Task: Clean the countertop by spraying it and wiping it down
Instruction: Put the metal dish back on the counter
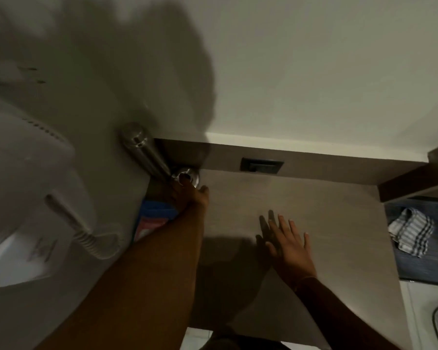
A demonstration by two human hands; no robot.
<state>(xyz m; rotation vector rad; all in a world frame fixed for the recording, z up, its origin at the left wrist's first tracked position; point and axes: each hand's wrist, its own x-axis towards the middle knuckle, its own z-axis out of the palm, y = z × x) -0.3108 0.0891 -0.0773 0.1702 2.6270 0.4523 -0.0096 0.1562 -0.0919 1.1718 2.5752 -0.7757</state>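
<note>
Presently, as seen from the head view, left to right:

Wall unit [23, 198]: white, mounted on the left wall, coiled cord hanging below it; blurred.
Metal cylinder [143, 154]: shiny, leaning tilted in the back left corner, base ring resting on the countertop.
Cloth [153, 221]: blue with a pink patch, lying at the left edge of the countertop against the wall, partly hidden behind the left forearm.
Left hand [190, 195]: reached to the back left corner, touching or just beside the cylinder's base; thumb sticking out to the right; other fingers hidden in shadow, grip not determinable.
Countertop [326, 223]: grey-brown, flat, running from the left wall to a dark raised edge on the right; shadows of both arms across it.
Socket plate [262, 165]: dark, rectangular, set in the low back panel above the countertop.
Right hand [287, 245]: fingers spread wide and straight, palm down, holding nothing; flat on or just above the countertop, not determinable which.
Checked towel [411, 232]: grey and white, crumpled on a blue mat beyond the countertop's right end.
</note>
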